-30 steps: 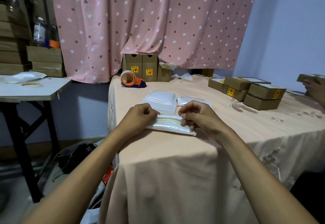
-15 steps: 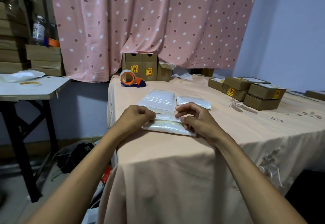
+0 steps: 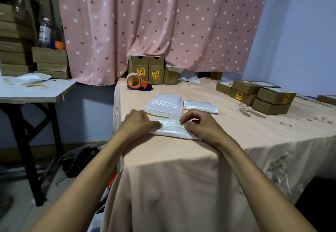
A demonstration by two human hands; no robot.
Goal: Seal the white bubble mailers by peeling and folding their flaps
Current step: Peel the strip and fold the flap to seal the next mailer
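Head view. Found white bubble mailer [image 3: 172, 131] lying flat on peach-clothed table [image 3: 245, 126], near its front left corner, long side across the view, flap along the far edge. Saw left hand [image 3: 138, 124] on mailer's left end, knuckles up, with fingers curled down over that end and gripping it. Saw right hand [image 3: 203, 128] at mailer's right end, with arched fingertips [image 3: 182, 120] and thumb pinching the flap's edge. Could not make out the adhesive strip under the fingers.

Logged stack of mailers [image 3: 163, 104] just beyond the hands, touching or only just beside the held one; could not tell which. Logged single mailer [image 3: 200, 106] flat, just right of the stack. Further back, noted orange tape dispenser [image 3: 136, 82] near table's far left edge, and behind it upright brown cartons [image 3: 149, 69] with yellow labels, partly under hem of pink dotted curtain [image 3: 154, 22]. Noted flat brown boxes [image 3: 263, 97] grouped well apart to the right, some stacked two high.

Left of table, recorded white side table [image 3: 45, 95] on black legs, carrying spare mailer [image 3: 29, 78] and yellow tape roll [image 3: 36, 85]. Behind that, recorded stacked brown boxes [image 3: 51, 62] with clear bottle [image 3: 44, 31] standing on top. Spotted dark bag [image 3: 81, 160] on floor between the two tables.
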